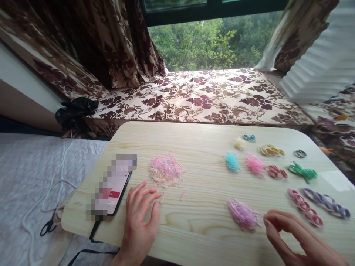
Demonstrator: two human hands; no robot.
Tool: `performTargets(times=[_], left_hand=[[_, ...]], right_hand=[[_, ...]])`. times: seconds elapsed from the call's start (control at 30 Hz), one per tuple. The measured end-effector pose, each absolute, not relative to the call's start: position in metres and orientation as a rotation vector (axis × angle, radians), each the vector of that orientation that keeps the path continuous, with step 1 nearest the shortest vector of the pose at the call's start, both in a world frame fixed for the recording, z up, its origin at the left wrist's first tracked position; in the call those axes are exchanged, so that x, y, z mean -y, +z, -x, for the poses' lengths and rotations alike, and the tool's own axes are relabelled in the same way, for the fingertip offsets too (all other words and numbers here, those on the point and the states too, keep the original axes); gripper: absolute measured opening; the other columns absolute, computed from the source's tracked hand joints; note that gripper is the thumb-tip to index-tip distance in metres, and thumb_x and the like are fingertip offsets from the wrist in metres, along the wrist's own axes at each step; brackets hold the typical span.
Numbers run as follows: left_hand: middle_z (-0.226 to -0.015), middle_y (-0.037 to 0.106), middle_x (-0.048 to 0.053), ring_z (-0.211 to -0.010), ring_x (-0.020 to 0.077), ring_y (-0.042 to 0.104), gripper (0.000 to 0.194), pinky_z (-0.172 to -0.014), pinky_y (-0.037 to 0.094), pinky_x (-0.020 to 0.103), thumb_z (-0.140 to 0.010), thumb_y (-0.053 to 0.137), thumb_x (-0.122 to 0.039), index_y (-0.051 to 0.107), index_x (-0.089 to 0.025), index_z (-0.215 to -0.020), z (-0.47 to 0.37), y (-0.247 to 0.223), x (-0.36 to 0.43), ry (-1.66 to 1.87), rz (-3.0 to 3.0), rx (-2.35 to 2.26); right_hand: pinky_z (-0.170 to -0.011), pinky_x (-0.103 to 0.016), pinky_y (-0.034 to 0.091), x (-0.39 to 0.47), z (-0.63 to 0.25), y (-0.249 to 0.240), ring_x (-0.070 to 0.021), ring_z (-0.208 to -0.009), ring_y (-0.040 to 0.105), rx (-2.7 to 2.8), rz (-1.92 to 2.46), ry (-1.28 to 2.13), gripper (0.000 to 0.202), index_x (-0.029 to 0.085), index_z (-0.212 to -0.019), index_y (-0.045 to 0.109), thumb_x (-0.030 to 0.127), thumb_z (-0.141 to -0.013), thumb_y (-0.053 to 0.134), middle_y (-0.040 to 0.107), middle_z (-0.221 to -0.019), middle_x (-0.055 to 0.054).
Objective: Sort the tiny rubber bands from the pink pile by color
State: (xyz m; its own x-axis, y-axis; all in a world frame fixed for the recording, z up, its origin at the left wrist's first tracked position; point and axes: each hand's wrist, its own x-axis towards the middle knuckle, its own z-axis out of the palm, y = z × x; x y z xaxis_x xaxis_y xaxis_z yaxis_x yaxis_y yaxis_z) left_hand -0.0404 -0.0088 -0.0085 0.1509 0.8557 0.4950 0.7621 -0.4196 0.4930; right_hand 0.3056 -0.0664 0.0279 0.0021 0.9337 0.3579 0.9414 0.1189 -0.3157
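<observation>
My left hand [142, 218] rests low over the wooden table with its fingers spread, just in front of a loose pile of mixed pink bands [166, 170]. A few small bands lie by its fingertips. At the right, my right hand [296, 236] has thumb and forefinger pressed together beside a pile of purple bands [243, 215]; whatever is in the pinch is too small to make out. Behind that pile are small heaps of blue bands [232, 162], pink bands [255, 164] and pale yellow bands [239, 143].
Larger hair ties lie at the right: green [302, 171], red [276, 171], tan [271, 150], purple [325, 202] and pink-red [305, 207]. A phone [122, 197] with a cable lies left of my left hand. Beyond the table [205, 135] is a patterned window seat [194, 99].
</observation>
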Motion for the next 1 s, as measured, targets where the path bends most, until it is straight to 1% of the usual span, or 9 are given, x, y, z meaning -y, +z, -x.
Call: performTargets(times=[0.1, 0.3, 0.43, 0.6, 0.7, 0.83, 0.93, 1.0], left_hand=[[-0.105, 0.063, 0.006, -0.121, 0.0264, 0.051, 0.021, -0.103, 0.042, 0.054, -0.090, 0.052, -0.010, 0.061, -0.024, -0.103, 0.041, -0.009, 0.009, 1.111, -2.285, -1.629], [-0.105, 0.063, 0.006, -0.122, 0.0268, 0.051, 0.018, -0.105, 0.041, 0.054, -0.090, 0.053, -0.013, 0.062, -0.024, -0.101, 0.043, -0.009, 0.010, 1.084, -2.276, -1.644], [-0.105, 0.064, 0.005, -0.122, 0.0267, 0.052, 0.019, -0.107, 0.041, 0.053, -0.089, 0.053, -0.012, 0.062, -0.024, -0.101, 0.043, -0.009, 0.010, 1.071, -2.277, -1.654], [-0.105, 0.064, 0.005, -0.120, 0.0271, 0.053, 0.020, -0.105, 0.040, 0.052, -0.089, 0.054, -0.012, 0.063, -0.024, -0.102, 0.043, -0.009, 0.009, 1.062, -2.298, -1.651], [-0.105, 0.064, 0.006, -0.121, 0.0274, 0.053, 0.020, -0.105, 0.040, 0.051, -0.088, 0.054, -0.011, 0.063, -0.024, -0.102, 0.043, -0.007, 0.009, 1.042, -2.304, -1.653], [-0.105, 0.064, 0.005, -0.120, 0.0274, 0.053, 0.021, -0.104, 0.039, 0.049, -0.088, 0.055, -0.012, 0.063, -0.025, -0.102, 0.043, -0.007, 0.009, 1.030, -2.300, -1.655], [-0.104, 0.065, 0.005, -0.119, 0.0276, 0.053, 0.021, -0.104, 0.040, 0.049, -0.088, 0.055, -0.012, 0.064, -0.025, -0.102, 0.042, -0.007, 0.009, 1.024, -2.297, -1.657], [-0.104, 0.065, 0.005, -0.119, 0.0277, 0.054, 0.021, -0.104, 0.039, 0.049, -0.088, 0.055, -0.012, 0.064, -0.025, -0.102, 0.043, -0.008, 0.009, 1.021, -2.303, -1.653]], right_hand=[[-0.051, -0.016, 0.051, 0.066, -0.307, 0.029, -0.0109, -0.059, 0.067, 1.935, 1.785, 0.040, 0.018, 0.027, -0.085, 0.063, 0.043, -0.089, 0.056, 0.071, -0.081, 0.002], [-0.056, -0.015, 0.053, 0.062, -0.299, 0.036, -0.0092, -0.053, 0.063, 1.801, 1.737, 0.143, 0.020, 0.026, -0.078, 0.064, 0.040, -0.090, 0.055, 0.070, -0.074, 0.002], [-0.050, -0.016, 0.051, 0.059, -0.302, 0.035, -0.0101, -0.054, 0.064, 1.762, 1.718, 0.194, 0.017, 0.025, -0.079, 0.065, 0.037, -0.089, 0.056, 0.070, -0.073, 0.001], [-0.050, -0.017, 0.052, 0.057, -0.316, 0.027, -0.0113, -0.058, 0.065, 1.751, 1.790, 0.185, 0.009, 0.025, -0.086, 0.063, 0.031, -0.088, 0.057, 0.069, -0.073, 0.002], [-0.059, -0.020, 0.054, 0.049, -0.324, 0.027, -0.0119, -0.062, 0.065, 1.817, 1.780, 0.046, 0.008, 0.024, -0.092, 0.062, 0.028, -0.088, 0.056, 0.068, -0.076, 0.001], [-0.076, -0.029, 0.055, 0.037, -0.332, 0.026, -0.0152, -0.073, 0.068, 1.958, 1.683, -0.179, 0.010, 0.019, -0.097, 0.060, 0.022, -0.091, 0.054, 0.069, -0.086, -0.004], [-0.084, -0.034, 0.053, 0.036, -0.338, 0.021, -0.0189, -0.085, 0.069, 2.015, 1.707, -0.240, 0.011, 0.018, -0.099, 0.062, 0.020, -0.090, 0.056, 0.070, -0.093, -0.007], [-0.086, -0.034, 0.052, 0.040, -0.342, 0.019, -0.0191, -0.088, 0.069, 2.036, 1.726, -0.229, 0.012, 0.020, -0.100, 0.063, 0.021, -0.089, 0.057, 0.070, -0.096, -0.006]])
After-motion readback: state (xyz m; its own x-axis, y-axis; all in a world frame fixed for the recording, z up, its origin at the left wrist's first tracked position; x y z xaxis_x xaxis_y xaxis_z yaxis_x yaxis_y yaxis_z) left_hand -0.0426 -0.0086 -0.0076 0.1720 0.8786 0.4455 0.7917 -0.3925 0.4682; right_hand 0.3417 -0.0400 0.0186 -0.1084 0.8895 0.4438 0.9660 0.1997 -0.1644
